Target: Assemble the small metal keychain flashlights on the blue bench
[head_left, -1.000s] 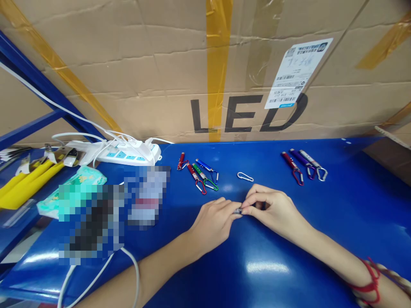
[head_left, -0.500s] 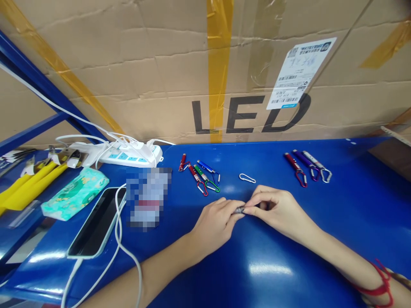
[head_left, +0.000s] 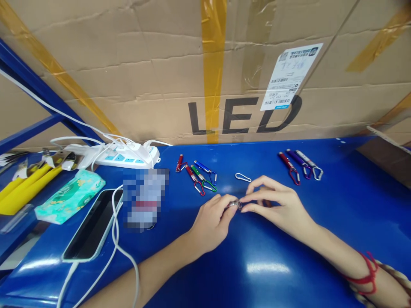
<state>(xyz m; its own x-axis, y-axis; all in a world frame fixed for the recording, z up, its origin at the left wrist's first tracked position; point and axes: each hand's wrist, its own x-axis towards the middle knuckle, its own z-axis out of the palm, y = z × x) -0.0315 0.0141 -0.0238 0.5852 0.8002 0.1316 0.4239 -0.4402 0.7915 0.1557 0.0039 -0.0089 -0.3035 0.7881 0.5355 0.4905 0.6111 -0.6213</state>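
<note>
Over the middle of the blue table, my left hand (head_left: 213, 222) is closed around a small silver metal tube (head_left: 236, 204), most of it hidden in the fingers. One round end of the tube sticks out to the right. My right hand (head_left: 278, 201) is beside that end, with thumb and forefinger slightly apart; whether the fingertips touch the tube is hard to tell. Just beyond the hands lies a loose silver carabiner (head_left: 243, 177). To its left is a group of red, green and blue mini flashlights (head_left: 197, 172) with carabiner clips.
Farther right lie red, purple and silver flashlights (head_left: 290, 164). A phone (head_left: 93, 224) with a white cable, a green tissue pack (head_left: 70, 194) and a power strip (head_left: 128, 157) occupy the left side. A large cardboard box (head_left: 160, 77) stands behind the table (head_left: 257, 244).
My right thumb and forefinger have loosened from the tube's end and spread a little. More of that end now shows. The whole view has shifted slightly.
</note>
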